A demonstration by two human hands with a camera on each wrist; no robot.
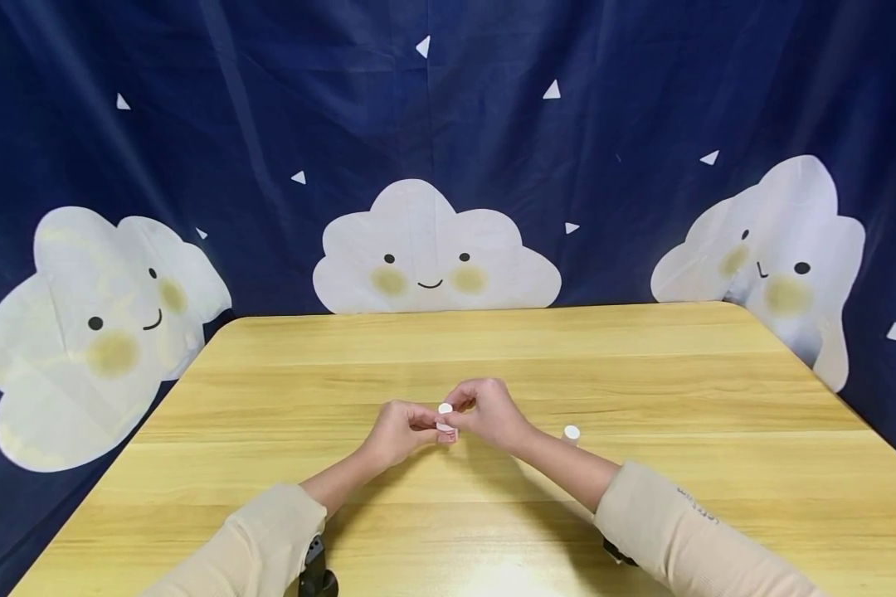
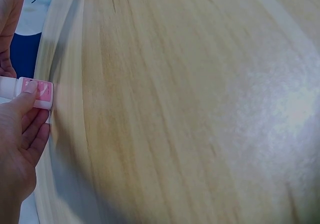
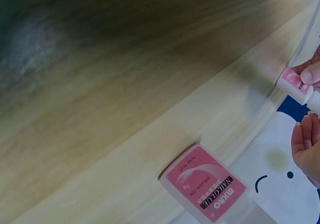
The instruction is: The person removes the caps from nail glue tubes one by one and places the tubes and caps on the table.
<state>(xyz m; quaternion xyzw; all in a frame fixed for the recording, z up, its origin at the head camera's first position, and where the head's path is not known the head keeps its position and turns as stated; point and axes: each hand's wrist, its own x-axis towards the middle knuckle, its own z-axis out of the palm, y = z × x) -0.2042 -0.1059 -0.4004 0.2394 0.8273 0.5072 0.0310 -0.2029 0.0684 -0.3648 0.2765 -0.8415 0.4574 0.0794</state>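
My left hand (image 1: 399, 433) holds a small white nail glue bottle (image 2: 45, 94) with a pink label, its thumb lying across the label. The bottle stands at or close over the table near the middle, its white cap (image 1: 445, 408) on top. At that cap is my right hand (image 1: 493, 413), its thumb in front and its index finger behind. A second nail glue bottle (image 3: 205, 184), also pink-labelled and white-capped, stands upright on the table to the right, behind my right forearm.
The wooden table (image 1: 284, 365) spreads wide around both hands. Behind it hangs a dark blue curtain (image 1: 493, 149) with white smiling clouds and small white triangles. A black wrist strap (image 1: 315, 568) shows below the left sleeve.
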